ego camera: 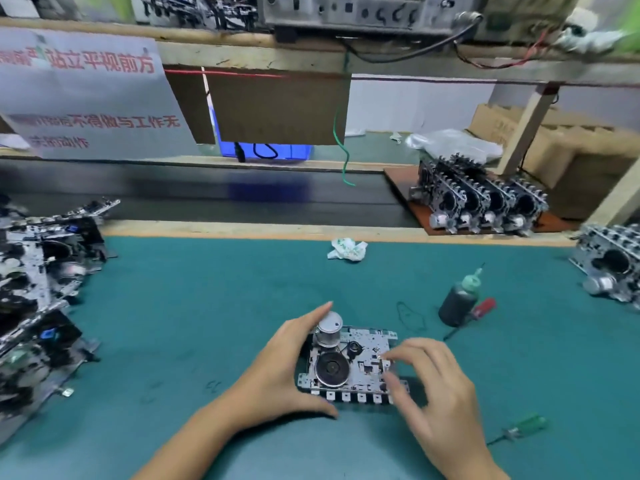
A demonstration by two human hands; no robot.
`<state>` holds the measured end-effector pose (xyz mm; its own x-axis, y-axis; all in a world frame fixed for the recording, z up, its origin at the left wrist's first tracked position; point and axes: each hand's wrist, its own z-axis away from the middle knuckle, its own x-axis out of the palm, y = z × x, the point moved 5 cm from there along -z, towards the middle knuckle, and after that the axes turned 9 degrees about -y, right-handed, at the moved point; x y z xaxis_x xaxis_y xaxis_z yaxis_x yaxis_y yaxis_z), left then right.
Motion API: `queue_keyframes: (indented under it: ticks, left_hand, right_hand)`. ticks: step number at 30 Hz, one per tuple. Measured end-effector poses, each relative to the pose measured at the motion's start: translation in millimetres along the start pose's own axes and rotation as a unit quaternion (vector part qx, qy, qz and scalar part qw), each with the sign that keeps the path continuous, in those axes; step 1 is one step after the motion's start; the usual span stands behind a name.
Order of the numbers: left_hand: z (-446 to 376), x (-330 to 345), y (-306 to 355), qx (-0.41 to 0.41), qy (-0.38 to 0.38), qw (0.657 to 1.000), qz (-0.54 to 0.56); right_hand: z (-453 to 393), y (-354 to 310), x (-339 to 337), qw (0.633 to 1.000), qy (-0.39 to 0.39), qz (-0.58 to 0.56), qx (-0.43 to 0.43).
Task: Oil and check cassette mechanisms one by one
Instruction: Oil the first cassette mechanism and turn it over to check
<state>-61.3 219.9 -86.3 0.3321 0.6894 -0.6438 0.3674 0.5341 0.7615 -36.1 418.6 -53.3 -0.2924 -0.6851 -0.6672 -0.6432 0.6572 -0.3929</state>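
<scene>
A metal cassette mechanism [349, 365] with a silver motor can and a black flywheel lies flat on the green mat [207, 306], near the front middle. My left hand [277, 372] grips its left side, forefinger by the motor and thumb under the front edge. My right hand [433, 386] has curled fingers with their tips on the mechanism's right part. A dark oil bottle [459, 301] with a green needle cap stands apart, to the right and behind.
Several more mechanisms are piled at the left [38, 289], stacked on a brown board at the back right [481, 199], and one lies at the far right [613, 265]. Also here: a red-handled tool [483, 308], a green-handled screwdriver [523, 427], a crumpled wrapper [346, 249].
</scene>
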Motion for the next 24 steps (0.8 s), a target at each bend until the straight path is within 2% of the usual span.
queue_keyframes:
  ticks: [10, 17, 21, 24]
  left_hand:
    - [4.6, -1.4, 4.0, -0.02, -0.002, 1.0, -0.016]
    - [8.1, -7.7, 10.5, -0.003, 0.047, 0.997, -0.067]
    - [7.3, -6.3, 10.1, 0.006, 0.04, 0.997, -0.071]
    - [6.8, -5.7, 7.3, 0.004, 0.039, 0.997, -0.066]
  right_hand:
    - [3.7, 21.9, -1.3, 0.986, 0.016, -0.076, 0.15]
    - [6.2, 27.1, 0.0, 0.98, 0.022, -0.082, 0.178]
    - [7.2, 29.8, -2.0, 0.974, 0.051, -0.099, 0.198]
    - [5.9, 39.6, -6.1, 0.959, 0.102, -0.129, 0.229]
